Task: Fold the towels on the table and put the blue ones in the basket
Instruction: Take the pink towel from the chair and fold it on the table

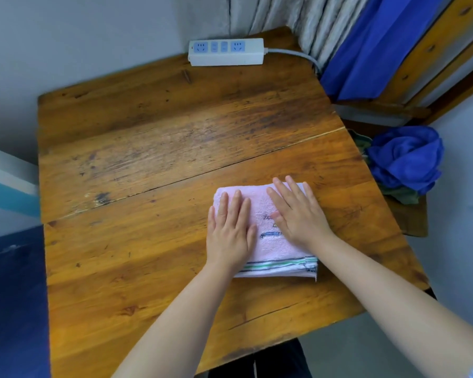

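Two bare forearms reach up from the bottom of the frame over a worn, scratched orange-brown wooden table (148, 148) made of planks with dark seams. Just right of centre lies one folded pink terry towel (271, 249) with striped hems. The left hand (231, 236) and the right hand (298, 214) both lie flat on it, fingers straight, pressing and gripping nothing. At the right edge, off the table, one crumpled blue towel (407, 159) sits in a heap on something dark green. Farther up, one white power strip (227, 51) rests near the grey wall, with a blue curtain (372, 47) at upper right.
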`<action>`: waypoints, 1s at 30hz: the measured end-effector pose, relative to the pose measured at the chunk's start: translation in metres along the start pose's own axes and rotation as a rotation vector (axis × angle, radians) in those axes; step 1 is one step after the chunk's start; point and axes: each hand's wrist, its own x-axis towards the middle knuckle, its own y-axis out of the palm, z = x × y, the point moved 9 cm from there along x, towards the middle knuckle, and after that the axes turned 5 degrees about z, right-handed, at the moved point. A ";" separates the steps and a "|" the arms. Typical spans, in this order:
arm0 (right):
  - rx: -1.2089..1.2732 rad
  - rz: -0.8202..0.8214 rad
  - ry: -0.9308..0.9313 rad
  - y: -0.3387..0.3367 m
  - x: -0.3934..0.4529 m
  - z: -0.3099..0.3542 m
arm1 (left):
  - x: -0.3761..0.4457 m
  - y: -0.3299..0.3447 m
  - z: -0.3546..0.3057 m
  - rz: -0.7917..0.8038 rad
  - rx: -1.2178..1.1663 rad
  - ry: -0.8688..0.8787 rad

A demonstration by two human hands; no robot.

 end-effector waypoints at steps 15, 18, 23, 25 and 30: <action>0.229 0.033 0.327 0.018 -0.029 -0.063 | -0.009 0.018 0.024 0.098 -0.508 -0.317; 0.231 0.036 0.234 0.003 -0.021 -0.063 | -0.003 0.001 0.024 0.035 -0.415 -0.263; 0.202 0.203 -0.037 -0.016 0.019 -0.045 | 0.040 -0.011 0.030 0.310 -0.228 -0.132; 0.163 0.290 -0.086 -0.021 0.032 -0.039 | 0.051 -0.006 0.031 0.485 -0.229 -0.148; 0.063 0.508 -0.123 -0.021 0.049 -0.022 | 0.049 -0.012 0.039 0.623 -0.080 -0.253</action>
